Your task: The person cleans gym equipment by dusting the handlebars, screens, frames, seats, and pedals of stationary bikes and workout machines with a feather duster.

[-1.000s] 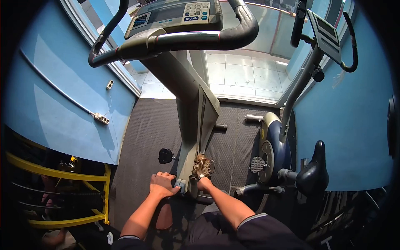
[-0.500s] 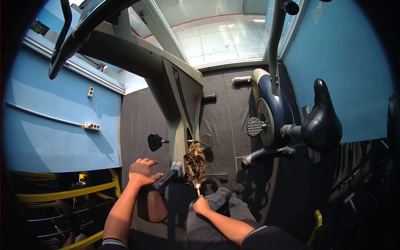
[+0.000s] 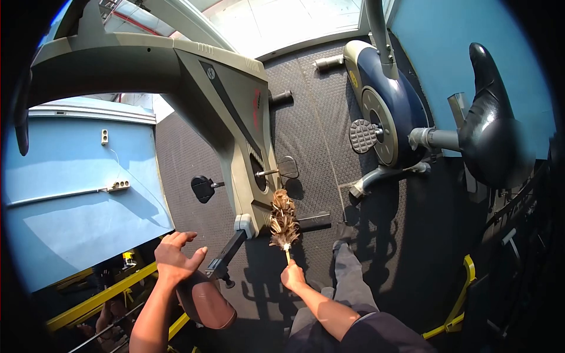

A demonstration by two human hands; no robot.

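Observation:
My right hand (image 3: 292, 276) grips the thin handle of a brown feather duster (image 3: 283, 219), whose feathers rest against the lower side of a grey exercise bike (image 3: 229, 112). My left hand (image 3: 175, 257) hovers open, fingers spread, just left of the bike's seat post (image 3: 226, 256) and above its brown saddle (image 3: 206, 304). It touches nothing. The bike's pedals (image 3: 203, 188) stick out on both sides of the frame.
A second, dark blue exercise bike (image 3: 388, 112) with a black saddle (image 3: 494, 129) stands to the right. Black rubber matting (image 3: 312, 141) covers the floor. Blue walls (image 3: 70, 194) close in on both sides. Yellow railings (image 3: 100, 297) run at lower left.
My view has tilted down and back. My left hand let go of the seat post and lifted away, open. My right hand pulled back, holding the duster by its handle end.

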